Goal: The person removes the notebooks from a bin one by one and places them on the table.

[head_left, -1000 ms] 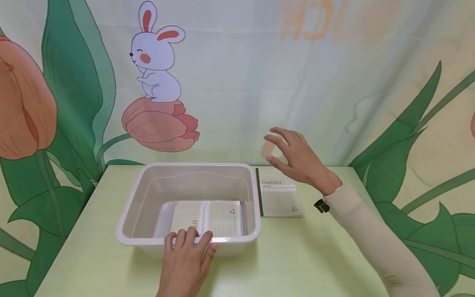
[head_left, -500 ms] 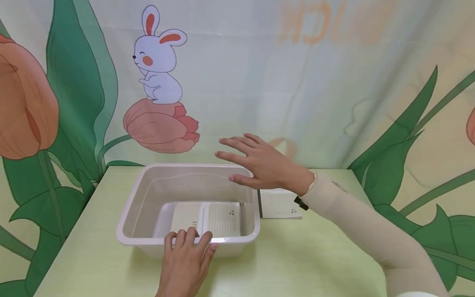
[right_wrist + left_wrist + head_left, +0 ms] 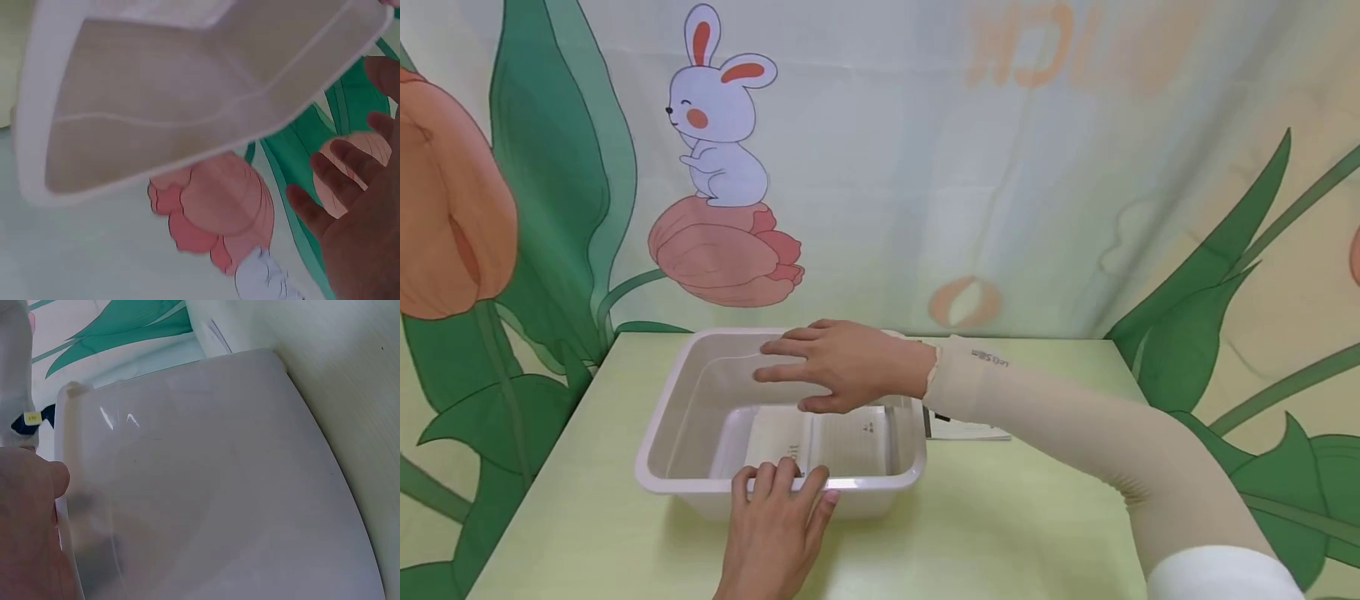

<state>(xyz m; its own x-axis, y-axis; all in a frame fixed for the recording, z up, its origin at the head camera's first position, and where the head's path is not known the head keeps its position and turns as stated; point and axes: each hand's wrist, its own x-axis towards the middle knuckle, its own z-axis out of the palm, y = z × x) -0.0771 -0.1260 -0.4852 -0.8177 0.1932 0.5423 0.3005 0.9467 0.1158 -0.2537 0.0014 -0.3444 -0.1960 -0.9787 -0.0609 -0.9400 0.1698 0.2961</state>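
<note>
A light grey plastic basin (image 3: 658, 408) stands on the table, with notebooks (image 3: 850, 446) lying flat inside; one cover shows part of its lettering. My left hand (image 3: 771, 529) grips the basin's front rim, its fingers curled over the edge and the thumb outside. In the left wrist view that hand (image 3: 28, 525) sits beside the basin's smooth outer wall (image 3: 206, 481). Over the basin's right half hovers my right hand (image 3: 850, 367), fingers spread, holding nothing. The right wrist view shows the spread fingers (image 3: 359, 165) apart from the basin (image 3: 156, 94).
To the right of the basin another notebook (image 3: 970, 431) lies on the pale green table (image 3: 1015, 517), partly hidden by my right forearm. A curtain (image 3: 880, 167) printed with a rabbit and tulips hangs behind the table.
My right hand has moved left and down, from above the notebook on the table to over the basin. My left hand keeps its grip on the rim.
</note>
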